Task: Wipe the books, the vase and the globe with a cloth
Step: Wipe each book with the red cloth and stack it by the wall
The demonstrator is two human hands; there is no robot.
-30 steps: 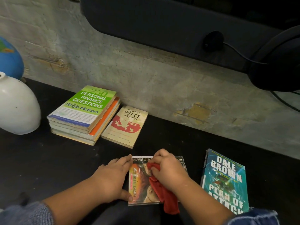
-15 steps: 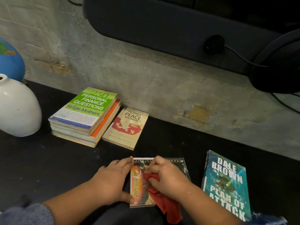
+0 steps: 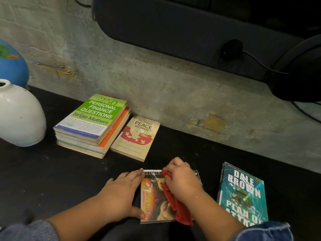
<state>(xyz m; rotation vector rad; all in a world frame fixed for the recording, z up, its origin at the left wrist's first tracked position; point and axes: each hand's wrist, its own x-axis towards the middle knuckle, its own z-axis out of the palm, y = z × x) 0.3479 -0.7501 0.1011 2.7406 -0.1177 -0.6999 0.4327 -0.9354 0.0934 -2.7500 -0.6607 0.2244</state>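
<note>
Rough grey wall (image 3: 156, 87) backs the black surface (image 3: 52, 180). The right grip (image 3: 182, 181) is curled round a red cloth (image 3: 180, 211), pressing it on the book (image 3: 152, 202) beneath; the left grip (image 3: 121, 193), fingers straight, rests against that book's left edge. Well left of both stand the vase (image 3: 19, 115) and globe (image 3: 12, 65).

Your red cloth (image 3: 180, 211) lies bunched on the glossy paperback (image 3: 151, 197) nearest you. The teal book (image 3: 243, 193) lies flat to its right, with the stack (image 3: 92, 126), white vase (image 3: 19, 115) and blue globe (image 3: 12, 65) to the left.
</note>
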